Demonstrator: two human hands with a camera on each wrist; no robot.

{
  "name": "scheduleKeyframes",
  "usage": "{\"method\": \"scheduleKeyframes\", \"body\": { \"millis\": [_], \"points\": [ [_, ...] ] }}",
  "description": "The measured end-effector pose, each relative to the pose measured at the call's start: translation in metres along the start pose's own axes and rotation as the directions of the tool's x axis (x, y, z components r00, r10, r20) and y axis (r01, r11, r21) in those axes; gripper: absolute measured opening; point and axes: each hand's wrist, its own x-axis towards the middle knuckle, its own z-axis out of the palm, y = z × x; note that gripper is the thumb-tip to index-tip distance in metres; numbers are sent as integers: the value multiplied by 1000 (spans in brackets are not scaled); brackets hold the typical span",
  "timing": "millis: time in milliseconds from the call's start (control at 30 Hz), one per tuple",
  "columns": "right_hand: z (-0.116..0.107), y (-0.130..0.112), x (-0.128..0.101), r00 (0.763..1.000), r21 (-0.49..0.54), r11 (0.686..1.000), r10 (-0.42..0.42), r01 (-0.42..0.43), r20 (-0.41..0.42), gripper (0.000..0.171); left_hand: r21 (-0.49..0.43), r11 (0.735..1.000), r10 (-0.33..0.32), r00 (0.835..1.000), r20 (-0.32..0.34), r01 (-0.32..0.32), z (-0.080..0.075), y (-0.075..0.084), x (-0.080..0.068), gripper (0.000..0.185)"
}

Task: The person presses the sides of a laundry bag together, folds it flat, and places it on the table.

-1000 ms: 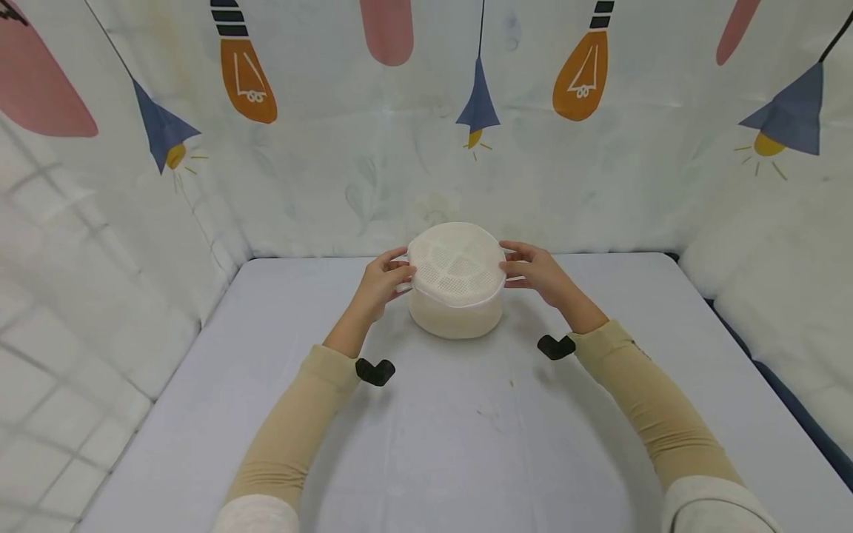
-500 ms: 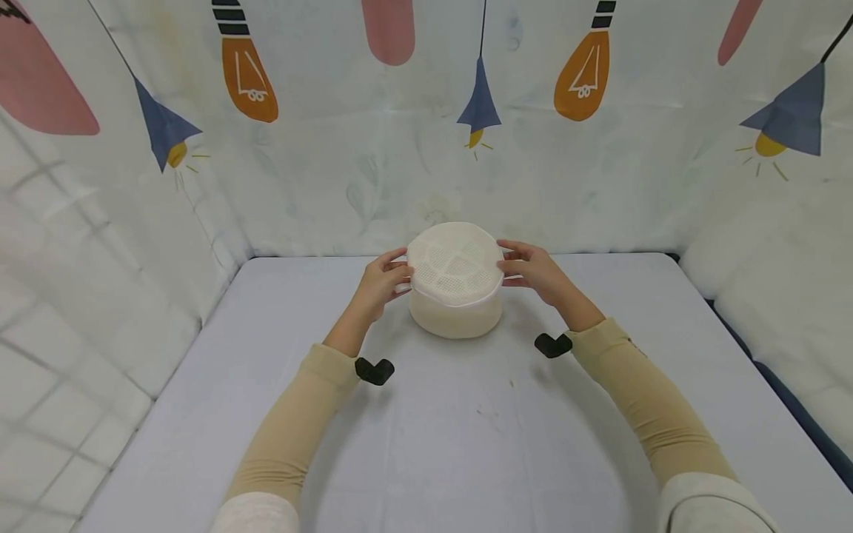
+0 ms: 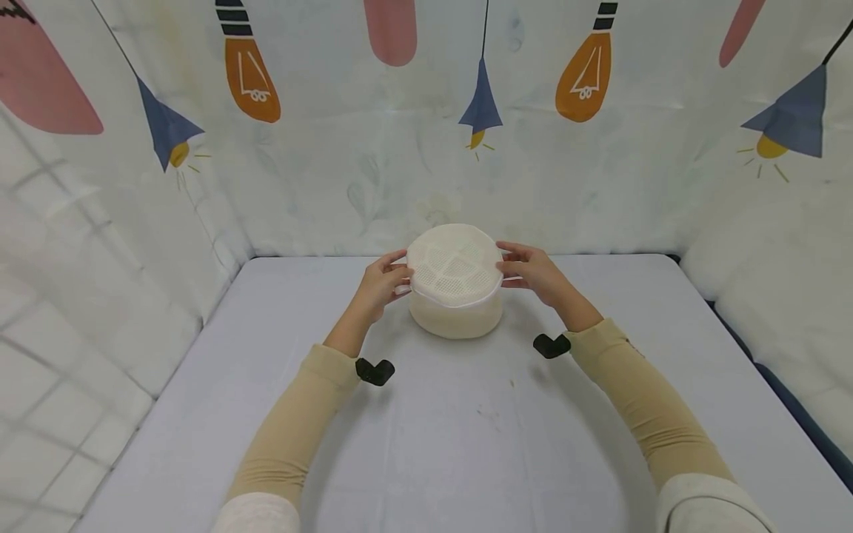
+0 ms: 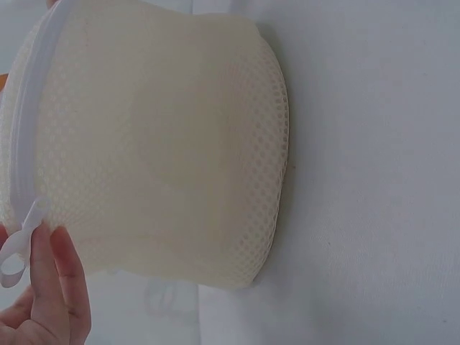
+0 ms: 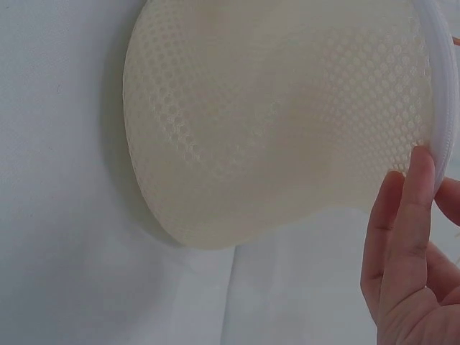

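Plainly, round cream mesh bag (image 3: 455, 285) stands on pale, cloth-covered surface (image 3: 440, 429). Left of bag, left hand (image 3: 381, 285), half open, pinches bag's white zip rim (image 4: 30, 108) near white looped tab (image 4: 29, 223); right of bag, right hand (image 3: 535, 275), half open, pinches rim.

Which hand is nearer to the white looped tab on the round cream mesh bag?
Left: the left hand is at the white looped tab; the right hand is across the bag, pinching its white rim.
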Motion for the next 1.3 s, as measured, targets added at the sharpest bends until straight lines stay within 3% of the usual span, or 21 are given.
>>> {"method": "scheduleKeyframes", "body": {
  "millis": [1300],
  "points": [
    [4,11,5,1000,30,1000,-4,3,30,61,-32,999,-1,999,34,2,-5,-15,3,57]
  ]
}}
